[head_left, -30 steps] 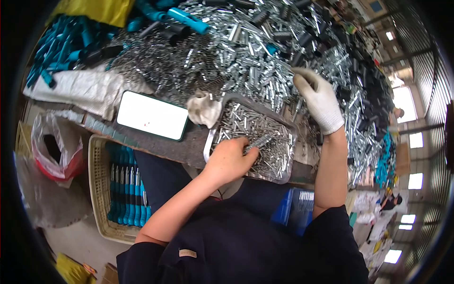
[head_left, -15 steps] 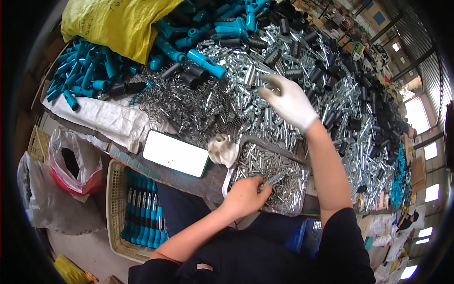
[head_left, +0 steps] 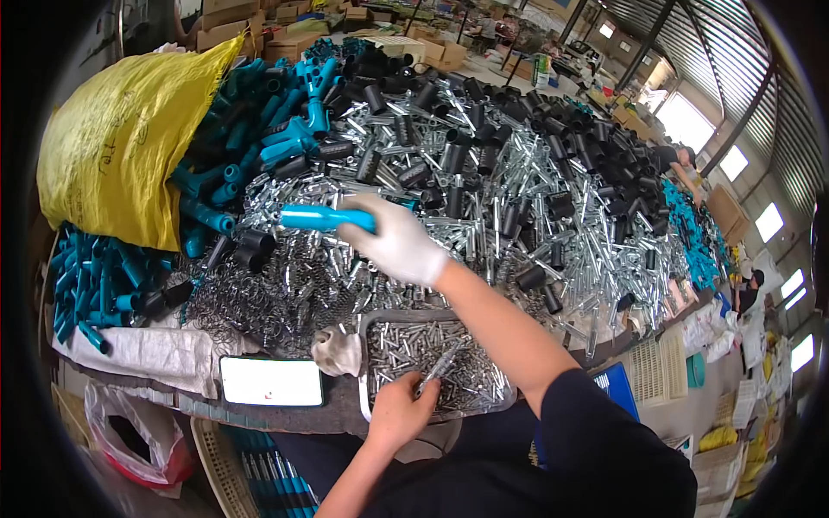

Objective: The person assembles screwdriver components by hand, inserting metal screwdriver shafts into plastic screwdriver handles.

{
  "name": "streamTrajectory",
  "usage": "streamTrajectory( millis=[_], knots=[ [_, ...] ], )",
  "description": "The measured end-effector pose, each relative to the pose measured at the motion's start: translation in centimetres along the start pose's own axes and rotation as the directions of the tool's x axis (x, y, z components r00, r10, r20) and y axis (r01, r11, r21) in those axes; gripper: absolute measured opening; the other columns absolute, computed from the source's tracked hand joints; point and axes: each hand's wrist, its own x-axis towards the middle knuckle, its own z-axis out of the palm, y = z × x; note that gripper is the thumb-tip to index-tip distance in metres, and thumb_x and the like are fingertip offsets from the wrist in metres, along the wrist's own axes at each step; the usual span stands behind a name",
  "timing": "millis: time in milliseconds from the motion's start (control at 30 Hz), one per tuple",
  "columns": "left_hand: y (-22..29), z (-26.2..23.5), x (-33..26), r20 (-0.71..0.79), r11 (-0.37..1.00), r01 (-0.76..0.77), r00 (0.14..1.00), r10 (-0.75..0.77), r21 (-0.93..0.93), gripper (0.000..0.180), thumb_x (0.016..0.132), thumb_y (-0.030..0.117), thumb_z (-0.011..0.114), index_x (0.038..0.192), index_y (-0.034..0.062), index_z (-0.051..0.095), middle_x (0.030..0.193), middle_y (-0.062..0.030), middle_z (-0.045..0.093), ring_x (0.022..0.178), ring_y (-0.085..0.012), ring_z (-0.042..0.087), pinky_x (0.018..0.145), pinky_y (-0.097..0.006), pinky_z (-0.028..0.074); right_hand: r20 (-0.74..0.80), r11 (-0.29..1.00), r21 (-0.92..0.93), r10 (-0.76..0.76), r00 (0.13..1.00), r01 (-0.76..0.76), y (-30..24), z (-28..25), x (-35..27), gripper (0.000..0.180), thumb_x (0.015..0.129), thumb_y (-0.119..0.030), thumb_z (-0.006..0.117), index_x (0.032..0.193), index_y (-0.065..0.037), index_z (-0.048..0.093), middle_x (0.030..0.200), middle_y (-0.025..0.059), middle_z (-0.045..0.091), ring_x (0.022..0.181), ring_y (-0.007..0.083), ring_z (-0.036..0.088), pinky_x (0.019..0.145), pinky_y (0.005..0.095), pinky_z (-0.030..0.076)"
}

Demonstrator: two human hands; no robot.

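Observation:
In a white glove, my right hand (head_left: 394,242) grips a teal plastic tubular handle (head_left: 311,217), raised over the metal parts and pointing left. My bare left hand (head_left: 399,414) pinches a slim silver metal part (head_left: 443,361) between thumb and fingers. That hand rests at the near edge of a clear-walled tray (head_left: 365,363) filled with small metal pins (head_left: 406,345). A crumpled white cloth glove (head_left: 338,351) lies against the tray's left side. Beyond it spreads a heap of thin wire springs (head_left: 268,298).
Silver metal parts and black sleeves (head_left: 453,155) form a big pile across the table. A yellow woven sack (head_left: 121,138) and teal handles (head_left: 104,281) lie left. A bright-screened phone (head_left: 270,381) sits near the front edge. Below stands a crate (head_left: 216,470); other people work at far right.
My right hand, empty before over the metal pile, has moved left and now holds a teal handle. My left hand keeps the metal part at the tray. The view has tilted up.

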Motion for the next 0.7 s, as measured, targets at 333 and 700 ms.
streamTrajectory(
  millis=[333, 700],
  knots=[
    [-2.0, 0.4, 0.0, 0.037, 0.982, 0.088, 0.996, -0.083, -0.166, 0.031, 0.09, 0.03, 0.062, 0.09, -0.001, 0.065, 0.071, -0.0119, 0.065, 0.065, -0.0186, 0.062, 0.062, -0.034, 0.047, -0.273, 0.764, 0.554, 0.541, 0.795, -0.33, 2.7, -7.8, -25.3, 0.021, 0.077, 0.007, 0.062, 0.096, 0.0, 0.058, 0.099, 0.0095, 0.065, 0.08, 0.0146, 0.064, 0.071, 0.0277, 0.053],
    [4.7, 0.1, -2.6, 0.315, 0.986, 0.157, 0.94, -0.131, -0.061, 0.028, 0.091, 0.025, 0.064, 0.099, -0.0022, 0.066, 0.065, -0.0014, 0.06, 0.058, -0.0063, 0.053, 0.052, -0.025, 0.043, -0.042, 0.278, 0.894, 0.834, 0.551, -0.352, 5.3, -7.4, -31.5, 0.019, 0.093, -0.017, 0.058, 0.105, -0.004, 0.053, 0.086, 0.0045, 0.057, 0.069, 0.0147, 0.063, 0.058, 0.0287, 0.056]
  ],
)
